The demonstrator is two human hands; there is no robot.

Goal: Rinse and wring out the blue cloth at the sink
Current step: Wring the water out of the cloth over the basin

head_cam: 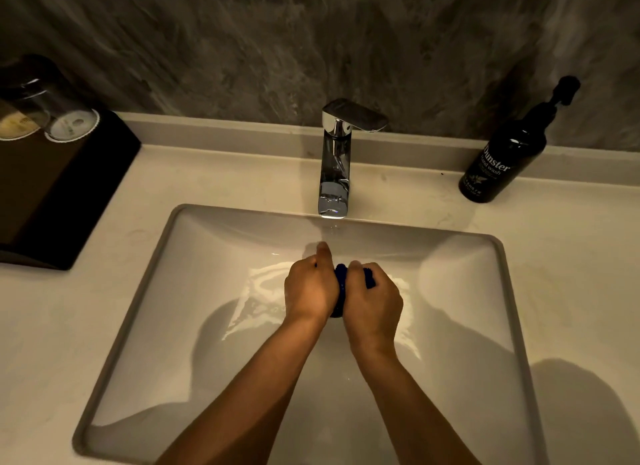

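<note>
Dark hand-wash bottle (pixel 505 160) right of the sink; upturned glasses (pixel 71 122) (paper-capped) on black tray (pixel 69 194)

glossy chrome tap (pixel 334 167), smooth glazed sink (pixel 145 291), nubbly blue cloth (pixel 341 277).

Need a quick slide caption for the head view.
Both hands, left hand and right hand, grip the blue cloth over the sink.
</note>
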